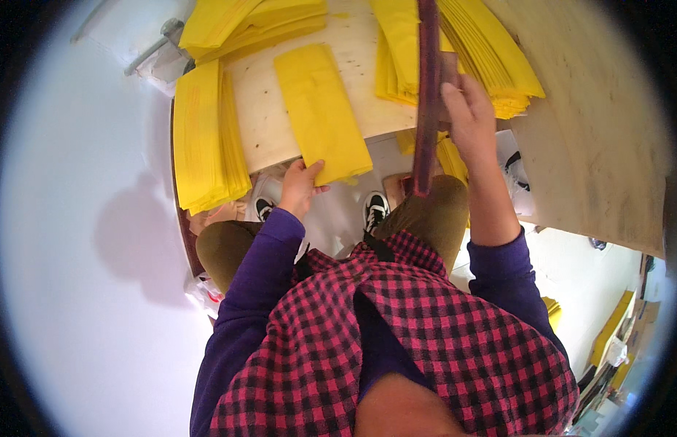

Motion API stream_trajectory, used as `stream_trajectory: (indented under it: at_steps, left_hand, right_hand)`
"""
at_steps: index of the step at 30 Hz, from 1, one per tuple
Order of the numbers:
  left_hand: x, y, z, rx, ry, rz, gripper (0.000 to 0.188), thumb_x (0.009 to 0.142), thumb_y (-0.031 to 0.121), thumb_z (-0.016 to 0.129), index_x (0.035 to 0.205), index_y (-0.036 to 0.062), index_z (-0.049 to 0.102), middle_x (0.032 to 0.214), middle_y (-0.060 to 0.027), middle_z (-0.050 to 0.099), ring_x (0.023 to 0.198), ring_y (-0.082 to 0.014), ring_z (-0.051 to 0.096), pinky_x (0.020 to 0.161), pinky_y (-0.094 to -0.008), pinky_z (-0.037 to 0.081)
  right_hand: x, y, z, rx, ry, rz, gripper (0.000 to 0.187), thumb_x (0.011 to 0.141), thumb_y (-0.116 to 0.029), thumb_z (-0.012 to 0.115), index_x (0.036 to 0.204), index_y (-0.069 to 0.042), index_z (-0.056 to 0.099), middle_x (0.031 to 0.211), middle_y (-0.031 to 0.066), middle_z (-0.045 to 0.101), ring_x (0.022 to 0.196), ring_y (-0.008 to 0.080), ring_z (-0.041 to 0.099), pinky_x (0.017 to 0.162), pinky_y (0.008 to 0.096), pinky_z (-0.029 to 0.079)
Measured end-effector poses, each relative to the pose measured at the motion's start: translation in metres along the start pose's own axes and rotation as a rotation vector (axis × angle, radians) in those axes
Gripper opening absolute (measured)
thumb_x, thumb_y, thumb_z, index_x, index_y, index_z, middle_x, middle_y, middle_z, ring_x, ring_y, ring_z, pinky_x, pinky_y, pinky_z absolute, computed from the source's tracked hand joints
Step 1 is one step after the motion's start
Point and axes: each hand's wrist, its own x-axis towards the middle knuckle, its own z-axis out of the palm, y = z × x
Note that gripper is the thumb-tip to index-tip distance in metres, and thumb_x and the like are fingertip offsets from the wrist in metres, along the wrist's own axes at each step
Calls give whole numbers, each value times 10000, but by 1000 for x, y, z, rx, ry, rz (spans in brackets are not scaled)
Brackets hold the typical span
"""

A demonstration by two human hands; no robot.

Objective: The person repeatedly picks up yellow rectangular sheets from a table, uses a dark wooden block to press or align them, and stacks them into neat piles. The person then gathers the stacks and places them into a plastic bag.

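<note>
A folded yellow strip [325, 116], flat and long like cloth or paper, lies on a pale wooden board with its near end past the board's edge. My left hand [300, 188] pinches that near end between thumb and fingers. Farther right, my right hand [472, 120] is wrapped round the small block-like grip of a long dark red bar [427, 109]. The bar is raised over the board's right side, apart from the single strip. Its exact kind I cannot make out.
Stacks of yellow strips lie around: a left stack [198, 138], a far-left stack [243, 22] and a right stack [491, 51]. The wooden board [258, 116] ends just above my knees. A larger wooden panel [593, 146] stands at right, a white wall [83, 291] at left.
</note>
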Motion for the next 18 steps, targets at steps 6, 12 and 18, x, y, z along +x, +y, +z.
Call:
stream_trajectory:
  at_steps: [6, 12, 18]
  left_hand:
    - [-2, -13, -3, -41, -8, -2, 204, 863, 153, 579, 1013, 19, 549, 885, -84, 639, 670, -155, 616, 566, -271, 511]
    - [-6, -16, -5, -93, -38, 61, 165, 873, 119, 562, 997, 11, 540, 880, -77, 630, 663, -159, 605, 567, -273, 509]
    - [-9, -17, -14, -125, -84, 81, 176, 867, 103, 567, 1016, 15, 533, 916, -78, 632, 682, -150, 607, 577, -267, 501]
  right_hand:
    - [36, 10, 77, -497, -255, -137, 391, 810, -371, 522, 860, 15, 552, 765, 231, 598, 730, 383, 590, 668, 438, 456]
    - [56, 24, 160, -937, -441, -107, 415, 809, -357, 470, 965, 6, 597, 917, 224, 634, 873, 366, 616, 775, 448, 480]
    - [63, 42, 198, -1049, -504, -28, 368, 808, -308, 474, 941, 3, 620, 934, 213, 643, 881, 355, 625, 783, 436, 487]
